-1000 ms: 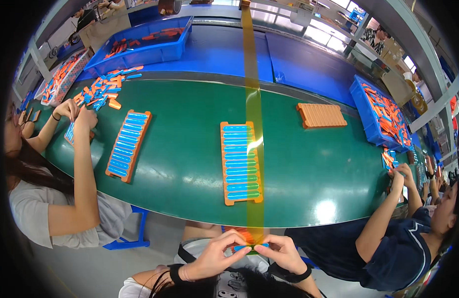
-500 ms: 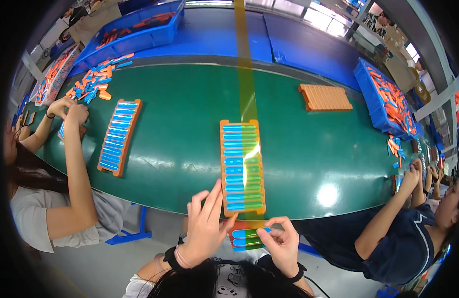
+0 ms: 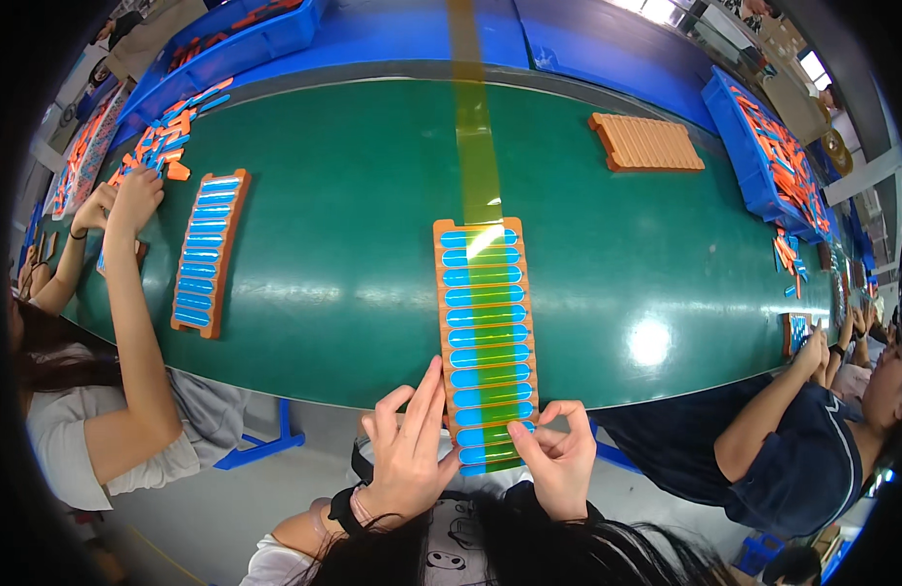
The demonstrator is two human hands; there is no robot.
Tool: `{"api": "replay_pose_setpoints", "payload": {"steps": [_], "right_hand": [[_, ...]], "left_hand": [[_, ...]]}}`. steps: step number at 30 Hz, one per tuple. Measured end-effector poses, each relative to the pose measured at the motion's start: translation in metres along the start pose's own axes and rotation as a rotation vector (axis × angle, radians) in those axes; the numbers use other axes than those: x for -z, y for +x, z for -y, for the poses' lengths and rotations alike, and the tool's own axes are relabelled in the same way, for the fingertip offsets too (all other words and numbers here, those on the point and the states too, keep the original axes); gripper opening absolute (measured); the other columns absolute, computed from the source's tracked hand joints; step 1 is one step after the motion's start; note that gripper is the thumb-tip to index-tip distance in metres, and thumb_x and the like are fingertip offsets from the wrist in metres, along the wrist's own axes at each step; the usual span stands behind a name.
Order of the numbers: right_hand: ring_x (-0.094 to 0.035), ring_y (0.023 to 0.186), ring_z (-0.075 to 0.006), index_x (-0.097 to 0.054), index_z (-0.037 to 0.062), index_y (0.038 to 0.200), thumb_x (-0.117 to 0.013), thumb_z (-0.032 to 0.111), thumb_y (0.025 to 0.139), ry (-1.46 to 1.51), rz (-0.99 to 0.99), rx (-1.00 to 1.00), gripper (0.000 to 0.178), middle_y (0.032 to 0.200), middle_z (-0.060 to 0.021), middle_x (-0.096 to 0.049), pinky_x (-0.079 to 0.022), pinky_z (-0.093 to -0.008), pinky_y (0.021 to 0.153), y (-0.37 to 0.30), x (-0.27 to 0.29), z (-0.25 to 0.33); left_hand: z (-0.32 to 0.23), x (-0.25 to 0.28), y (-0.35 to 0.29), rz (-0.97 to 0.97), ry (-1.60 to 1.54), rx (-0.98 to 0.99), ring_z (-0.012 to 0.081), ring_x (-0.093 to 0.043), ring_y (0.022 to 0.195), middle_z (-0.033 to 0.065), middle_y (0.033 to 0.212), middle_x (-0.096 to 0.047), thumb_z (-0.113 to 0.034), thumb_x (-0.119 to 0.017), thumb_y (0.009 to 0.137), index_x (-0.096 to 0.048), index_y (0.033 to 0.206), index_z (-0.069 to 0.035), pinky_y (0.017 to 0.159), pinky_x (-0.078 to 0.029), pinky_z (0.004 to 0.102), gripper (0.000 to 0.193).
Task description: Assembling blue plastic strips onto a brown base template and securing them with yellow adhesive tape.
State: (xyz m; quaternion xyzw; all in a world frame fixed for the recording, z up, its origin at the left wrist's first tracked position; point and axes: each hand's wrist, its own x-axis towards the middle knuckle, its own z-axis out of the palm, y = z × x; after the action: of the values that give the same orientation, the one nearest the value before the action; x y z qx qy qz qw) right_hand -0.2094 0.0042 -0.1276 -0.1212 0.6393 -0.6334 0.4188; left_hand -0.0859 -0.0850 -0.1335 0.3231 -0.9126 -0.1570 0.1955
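Note:
In front of me an orange grooved tray [image 3: 446,228] holds a row of blue strips with rounded ends [image 3: 461,338]. A see-through yellow tape [image 3: 478,156] comes from the far side and runs lengthwise over their middles. My left hand [image 3: 404,444] lies along the tray's near left side, fingers stretched and apart, thumb by the lowest strips. At the near right corner my right hand [image 3: 560,457] has its thumb and curled fingers closed on the edge of the taped blue strips. The fingertips underneath are hidden. The lowest strips reach toward me past the green table's edge.
A filled orange tray [image 3: 209,256] lies to the left, and an orange tray with bare grooves [image 3: 648,143] at the far right. Blue bins [image 3: 763,156] hold orange and blue pieces. Co-workers' arms [image 3: 138,322] work on both sides.
The taped strips in my right hand, which hung below the tray's near end, now line up with the row on it. The tape has shifted left onto the strips' middles.

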Motion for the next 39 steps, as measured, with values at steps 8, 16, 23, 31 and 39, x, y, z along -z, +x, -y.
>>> {"api": "replay_pose_setpoints", "payload": {"steps": [8,16,23,31,39], "right_hand": [[-0.039,0.047,0.0014,-0.036,0.0047,0.087,-0.060,-0.001,0.078,-0.015,-0.019,-0.011,0.027,0.056,0.0004,-0.053,-0.026,-0.0154,0.041,0.002,0.000,0.002],[-0.049,0.055,-0.0032,-0.035,0.0020,0.090,-0.057,0.004,0.083,-0.310,0.062,-0.030,0.023,0.063,-0.0042,-0.058,-0.037,-0.0176,0.046,0.003,0.017,0.013],[-0.062,0.075,-0.0177,-0.034,-0.0001,0.094,-0.053,0.004,0.084,-0.372,0.215,0.250,0.022,0.084,-0.0167,-0.060,-0.049,-0.0291,0.068,0.016,0.009,0.053],[-0.063,0.067,-0.0251,-0.034,0.0005,0.090,-0.056,0.013,0.083,-0.772,0.316,0.186,0.026,0.072,-0.0124,-0.059,-0.049,-0.0333,0.055,0.026,-0.017,0.068],[-0.063,0.061,-0.0246,-0.032,0.0021,0.091,-0.055,0.017,0.084,-0.916,0.316,0.274,0.028,0.071,-0.0102,-0.060,-0.049,-0.0343,0.052,0.026,-0.017,0.066]], "left_hand": [[0.037,0.010,0.017,-0.078,0.007,-0.513,0.0139,-0.040,0.087,-0.0033,0.120,-0.049,-0.018,-0.064,0.069,-0.048,0.118,-0.016,0.064,-0.033,0.0222,0.051],[0.041,0.025,0.034,0.120,0.231,-0.816,0.0049,-0.036,0.076,-0.0181,0.119,-0.047,-0.016,-0.054,0.078,-0.051,0.117,-0.033,0.066,-0.029,0.0208,0.042],[0.035,0.029,0.035,0.061,0.268,-0.891,0.0038,-0.039,0.076,-0.0119,0.112,-0.051,-0.009,-0.050,0.077,-0.054,0.115,-0.025,0.064,-0.030,0.0202,0.041],[0.036,0.031,0.037,0.113,0.067,-0.857,0.0070,-0.044,0.081,-0.0058,0.106,-0.055,-0.013,-0.052,0.075,-0.056,0.104,-0.013,0.065,-0.033,0.0222,0.029],[0.058,0.038,0.047,0.097,0.065,-0.671,0.0142,-0.046,0.087,-0.0028,0.106,-0.056,-0.013,-0.054,0.073,-0.054,0.109,-0.007,0.065,-0.036,0.0254,0.036]]}}
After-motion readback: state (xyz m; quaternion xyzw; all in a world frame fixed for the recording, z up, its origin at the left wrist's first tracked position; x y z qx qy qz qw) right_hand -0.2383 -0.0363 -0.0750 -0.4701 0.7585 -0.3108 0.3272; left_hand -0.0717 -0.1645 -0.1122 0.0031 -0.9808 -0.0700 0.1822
